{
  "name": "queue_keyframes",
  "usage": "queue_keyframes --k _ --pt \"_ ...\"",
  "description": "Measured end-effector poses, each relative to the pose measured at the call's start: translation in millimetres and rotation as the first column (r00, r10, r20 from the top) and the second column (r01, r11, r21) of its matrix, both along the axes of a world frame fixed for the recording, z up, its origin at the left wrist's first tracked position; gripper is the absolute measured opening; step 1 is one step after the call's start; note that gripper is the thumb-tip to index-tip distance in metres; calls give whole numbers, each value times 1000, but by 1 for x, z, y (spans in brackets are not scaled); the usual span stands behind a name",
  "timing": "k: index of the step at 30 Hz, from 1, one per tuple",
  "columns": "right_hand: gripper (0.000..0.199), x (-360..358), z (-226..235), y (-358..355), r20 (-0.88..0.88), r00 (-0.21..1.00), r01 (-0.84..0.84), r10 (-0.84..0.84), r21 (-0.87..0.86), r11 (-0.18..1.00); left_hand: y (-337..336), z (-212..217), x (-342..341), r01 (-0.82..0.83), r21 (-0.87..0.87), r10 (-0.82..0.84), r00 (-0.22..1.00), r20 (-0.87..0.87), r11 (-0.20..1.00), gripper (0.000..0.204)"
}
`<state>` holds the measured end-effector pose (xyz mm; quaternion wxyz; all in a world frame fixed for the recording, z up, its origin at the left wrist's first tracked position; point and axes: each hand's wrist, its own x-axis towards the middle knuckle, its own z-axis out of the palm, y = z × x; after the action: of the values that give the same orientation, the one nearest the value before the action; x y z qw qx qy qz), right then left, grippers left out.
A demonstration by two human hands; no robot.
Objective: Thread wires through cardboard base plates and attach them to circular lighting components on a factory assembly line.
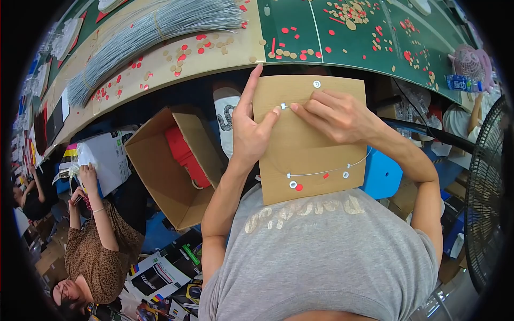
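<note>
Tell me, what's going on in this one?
A person holds a brown cardboard sheet against their lap. The left hand steadies its left edge, while the right hand pinches a thin grey cord at a small eyelet near the top. Beyond lies a table with a bundle of grey cords.

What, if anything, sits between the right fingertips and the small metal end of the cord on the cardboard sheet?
Nothing visible does. The right hand has its fingertips at the metal cord end on the cardboard sheet, and the left hand holds the sheet's left edge beside it.
</note>
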<state>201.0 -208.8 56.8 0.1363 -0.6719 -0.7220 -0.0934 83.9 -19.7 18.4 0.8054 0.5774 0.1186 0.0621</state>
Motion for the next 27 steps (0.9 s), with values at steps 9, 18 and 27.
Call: queue_keyframes --k 9,18,27 --pt "52 10 2 -3 -91 996 9 -4 56 998 1 -9 -5 8 60 -10 999 45 998 82" --pt "49 2 -10 -1 -146 988 70 -53 117 991 -1 -6 -2 34 51 -36 998 45 998 84" --pt "47 -4 -19 -1 -176 978 148 -114 197 969 0 -2 -7 33 157 -37 999 28 987 60"
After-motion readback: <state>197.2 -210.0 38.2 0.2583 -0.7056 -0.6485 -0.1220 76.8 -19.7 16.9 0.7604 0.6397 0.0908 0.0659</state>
